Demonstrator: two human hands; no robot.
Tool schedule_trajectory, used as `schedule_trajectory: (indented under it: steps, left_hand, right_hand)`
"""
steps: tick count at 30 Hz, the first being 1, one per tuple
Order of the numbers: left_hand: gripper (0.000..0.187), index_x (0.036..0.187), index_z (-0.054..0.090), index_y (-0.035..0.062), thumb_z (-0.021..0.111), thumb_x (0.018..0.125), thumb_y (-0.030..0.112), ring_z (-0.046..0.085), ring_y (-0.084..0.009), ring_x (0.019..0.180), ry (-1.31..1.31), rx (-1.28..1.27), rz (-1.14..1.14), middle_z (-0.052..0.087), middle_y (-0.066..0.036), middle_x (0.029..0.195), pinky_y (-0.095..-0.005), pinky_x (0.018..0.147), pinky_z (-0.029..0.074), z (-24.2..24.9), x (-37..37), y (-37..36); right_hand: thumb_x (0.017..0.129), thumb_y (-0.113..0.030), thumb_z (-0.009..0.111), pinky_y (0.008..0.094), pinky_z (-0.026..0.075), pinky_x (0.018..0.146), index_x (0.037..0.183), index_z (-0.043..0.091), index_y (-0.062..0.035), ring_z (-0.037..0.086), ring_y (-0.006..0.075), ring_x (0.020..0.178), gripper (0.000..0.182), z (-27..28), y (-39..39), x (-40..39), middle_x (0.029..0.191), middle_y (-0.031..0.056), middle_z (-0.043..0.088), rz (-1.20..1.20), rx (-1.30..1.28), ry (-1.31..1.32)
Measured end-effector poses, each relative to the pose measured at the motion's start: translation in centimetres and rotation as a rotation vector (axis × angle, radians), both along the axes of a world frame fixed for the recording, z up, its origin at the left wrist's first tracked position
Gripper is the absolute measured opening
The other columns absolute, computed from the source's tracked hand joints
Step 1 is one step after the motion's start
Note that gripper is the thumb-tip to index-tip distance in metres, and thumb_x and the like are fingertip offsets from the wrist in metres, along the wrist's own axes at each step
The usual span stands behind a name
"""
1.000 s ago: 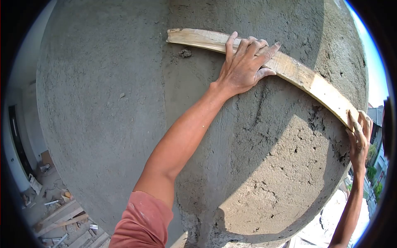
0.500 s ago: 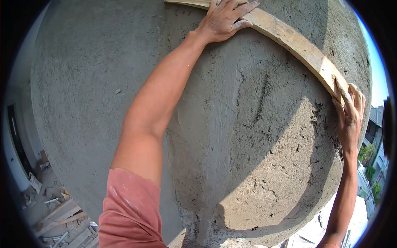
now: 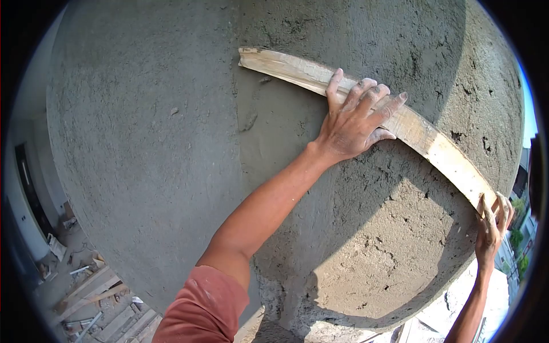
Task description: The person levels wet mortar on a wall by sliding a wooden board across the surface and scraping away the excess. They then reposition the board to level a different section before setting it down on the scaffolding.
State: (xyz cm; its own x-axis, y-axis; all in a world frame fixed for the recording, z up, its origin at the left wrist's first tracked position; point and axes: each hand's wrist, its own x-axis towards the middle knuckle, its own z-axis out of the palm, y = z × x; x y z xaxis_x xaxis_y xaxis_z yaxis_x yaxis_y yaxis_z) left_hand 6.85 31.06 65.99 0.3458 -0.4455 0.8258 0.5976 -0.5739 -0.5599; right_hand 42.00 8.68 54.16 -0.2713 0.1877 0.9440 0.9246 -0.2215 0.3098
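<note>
A long wooden straightedge (image 3: 426, 134) lies slantwise across the grey plastered wall (image 3: 148, 143), looking curved in this lens. Its left end is higher than its right end. My left hand (image 3: 354, 117) grips it near the middle, fingers over the upper edge and thumb along the lower edge. My right hand (image 3: 493, 226) has hold of its lower right end, by the wall's right edge. Above and below the board the mortar is rough and pitted, with a sunlit patch (image 3: 377, 257) beneath it. Left of the board the plaster is smoother.
Planks (image 3: 94, 291) and scattered debris lie on the floor at lower left, near a dark door frame (image 3: 31, 188). Beyond the wall's right edge are greenery (image 3: 517, 237) and buildings. A pale, sunlit surface (image 3: 474, 303) shows at lower right.
Both hands have moved the wooden straightedge down the wall, and its left end has come fully into view. My left hand has also shifted right in the picture.
</note>
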Motion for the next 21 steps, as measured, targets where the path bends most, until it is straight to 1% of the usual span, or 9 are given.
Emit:
schedule_trajectory:
  steps: [3,4,5,8,9,11,15,18,21]
  left_hand:
    - [0.063,0.132,0.049,0.0327,0.062,0.073,0.053,0.041,-0.0180,0.116,0.029,-0.009,0.008,0.048,0.003,0.115,-0.0610,0.111,0.011,0.0,-0.6,0.0]
    - [0.064,0.132,0.048,0.0339,0.062,0.073,0.053,0.041,-0.0172,0.117,0.051,-0.019,0.021,0.048,0.003,0.116,-0.0594,0.112,0.011,0.5,-1.1,0.0]
    - [0.064,0.132,0.048,0.0339,0.062,0.073,0.053,0.041,-0.0172,0.117,0.047,-0.013,0.023,0.048,0.003,0.116,-0.0594,0.112,0.011,1.8,-1.8,0.1]
    - [0.065,0.137,0.041,0.0364,0.059,0.076,0.050,0.039,-0.0151,0.120,0.118,0.021,0.111,0.048,0.006,0.121,-0.0498,0.115,0.010,7.6,-3.8,0.6]
    - [0.064,0.137,0.041,0.0361,0.057,0.078,0.051,0.039,-0.0154,0.120,0.130,0.051,0.129,0.048,0.006,0.122,-0.0494,0.115,0.010,9.2,-4.3,1.1]
    - [0.062,0.137,0.042,0.0356,0.055,0.079,0.052,0.038,-0.0151,0.121,0.127,0.111,0.143,0.048,0.006,0.122,-0.0487,0.115,0.010,11.2,-5.2,1.8]
    - [0.062,0.137,0.042,0.0351,0.056,0.079,0.052,0.039,-0.0152,0.120,0.097,0.104,0.127,0.049,0.005,0.120,-0.0494,0.114,0.008,9.1,-4.4,2.1]
    - [0.064,0.135,0.046,0.0332,0.062,0.075,0.052,0.040,-0.0158,0.119,0.054,-0.005,0.070,0.049,0.005,0.118,-0.0529,0.113,0.006,4.5,-3.1,1.0]
    - [0.062,0.133,0.050,0.0301,0.061,0.075,0.052,0.040,-0.0164,0.118,0.034,-0.087,0.039,0.049,0.004,0.118,-0.0549,0.113,0.006,-0.5,-2.1,-0.1]
  right_hand:
    - [0.068,0.006,0.068,0.0476,0.035,0.102,0.118,0.063,-0.0136,0.043,0.0367,0.120,0.054,-1.8,0.6,-1.6,0.129,0.0153,0.049,0.074,0.052,0.024]
    - [0.073,0.005,0.066,0.0468,0.036,0.100,0.121,0.061,-0.0133,0.044,0.0361,0.118,0.052,-1.5,0.9,-2.6,0.127,0.0165,0.049,0.062,0.063,0.034]
    - [0.077,0.003,0.065,0.0461,0.036,0.098,0.125,0.059,-0.0130,0.045,0.0354,0.116,0.050,-0.7,1.4,-3.7,0.125,0.0178,0.050,0.050,0.082,0.043]
    - [0.077,-0.001,0.068,0.0439,0.039,0.096,0.125,0.059,-0.0142,0.047,0.0330,0.113,0.050,2.0,2.8,-7.2,0.126,0.0158,0.049,0.045,0.146,0.059]
    - [0.079,-0.003,0.068,0.0444,0.039,0.096,0.124,0.060,-0.0143,0.047,0.0326,0.113,0.047,2.9,3.1,-7.9,0.128,0.0145,0.049,-0.006,0.179,0.048]
    - [0.080,-0.005,0.067,0.0441,0.039,0.097,0.123,0.060,-0.0156,0.047,0.0322,0.115,0.045,4.2,3.9,-8.3,0.130,0.0137,0.048,0.051,0.178,0.090]
    - [0.080,-0.001,0.065,0.0444,0.039,0.099,0.123,0.061,-0.0158,0.045,0.0318,0.120,0.045,3.4,3.4,-6.5,0.130,0.0134,0.048,0.000,0.112,0.039]
    - [0.076,0.001,0.066,0.0444,0.038,0.098,0.119,0.063,-0.0125,0.045,0.0342,0.118,0.045,1.7,2.1,-4.8,0.128,0.0153,0.048,0.064,0.032,0.060]
    - [0.075,0.002,0.066,0.0479,0.036,0.098,0.112,0.066,-0.0089,0.045,0.0367,0.116,0.038,-0.6,0.5,-3.7,0.127,0.0175,0.050,0.037,-0.004,-0.002]
